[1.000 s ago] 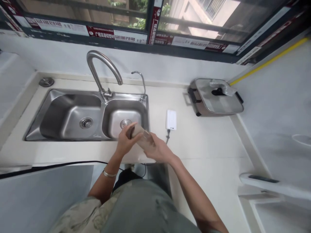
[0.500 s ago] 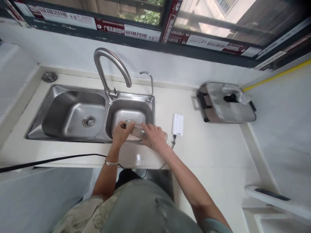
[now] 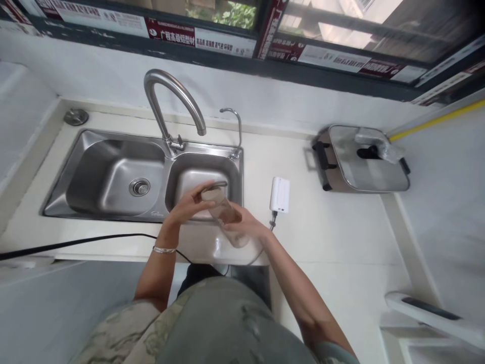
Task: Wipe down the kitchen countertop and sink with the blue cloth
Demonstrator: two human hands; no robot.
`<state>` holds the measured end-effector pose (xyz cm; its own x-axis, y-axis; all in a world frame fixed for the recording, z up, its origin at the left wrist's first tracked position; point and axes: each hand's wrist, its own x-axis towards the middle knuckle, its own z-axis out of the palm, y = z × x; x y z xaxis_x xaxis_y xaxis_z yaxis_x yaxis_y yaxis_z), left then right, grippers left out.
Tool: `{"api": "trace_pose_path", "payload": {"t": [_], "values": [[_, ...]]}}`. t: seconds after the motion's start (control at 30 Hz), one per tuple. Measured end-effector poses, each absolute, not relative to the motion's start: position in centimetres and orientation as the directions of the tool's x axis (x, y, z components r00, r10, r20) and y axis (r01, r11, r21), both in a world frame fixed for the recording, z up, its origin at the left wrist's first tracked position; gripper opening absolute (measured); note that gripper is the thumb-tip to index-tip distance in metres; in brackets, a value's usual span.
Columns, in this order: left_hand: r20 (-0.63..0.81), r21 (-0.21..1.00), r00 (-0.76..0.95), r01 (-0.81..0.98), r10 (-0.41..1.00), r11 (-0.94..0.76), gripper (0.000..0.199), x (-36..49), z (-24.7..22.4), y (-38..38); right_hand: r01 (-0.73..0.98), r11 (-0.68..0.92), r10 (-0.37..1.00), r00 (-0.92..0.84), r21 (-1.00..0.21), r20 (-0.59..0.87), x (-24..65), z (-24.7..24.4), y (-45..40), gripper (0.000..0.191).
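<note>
Slanting toward the tabletop's (image 3: pixel 326 227) near edge, the container (image 3: pixel 223 208) fills my right fingers (image 3: pixel 238 227); left fingers (image 3: pixel 203 206), grip unclear, touch its far end.

A double sink (image 3: pixel 102 177), tall faucet (image 3: pixel 183 91) and pale countertop (image 3: pixel 333 232) show a kitchen.

A dark-framed window (image 3: pixel 270 31) tops a white wall (image 3: pixel 273 103).
</note>
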<state>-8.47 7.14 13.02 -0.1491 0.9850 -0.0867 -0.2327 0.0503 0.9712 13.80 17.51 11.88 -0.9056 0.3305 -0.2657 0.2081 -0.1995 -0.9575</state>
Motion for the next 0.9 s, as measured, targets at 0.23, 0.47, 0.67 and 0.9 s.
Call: {"api": "trace_pose_path", "payload": {"t": [0.23,0.47,0.67,0.9], "values": [[-0.135,0.984,-0.243,-0.143,0.961,0.102,0.061,-6.8,12.9,8.0,0.222,-0.090,0.409,-0.880,-0.971,-0.240,14.9,11.7,17.3,0.084],[-0.213,0.973,-0.653,-0.074,0.727,0.219,0.054,-6.4,11.7,8.9,0.602,0.555,0.624,-0.758,-0.574,-0.192,14.1,13.7,16.8,0.080],[0.023,0.884,-0.835,0.274,0.550,0.379,0.049,-9.7,13.1,7.9,0.706,0.708,0.691,-0.689,0.017,-0.217,13.2,13.6,16.5,0.065],[0.065,0.904,-0.819,0.291,0.569,0.315,0.054,-9.0,12.2,7.3,0.672,0.702,0.697,-0.716,0.237,-0.036,10.4,12.2,17.4,0.046]]}}
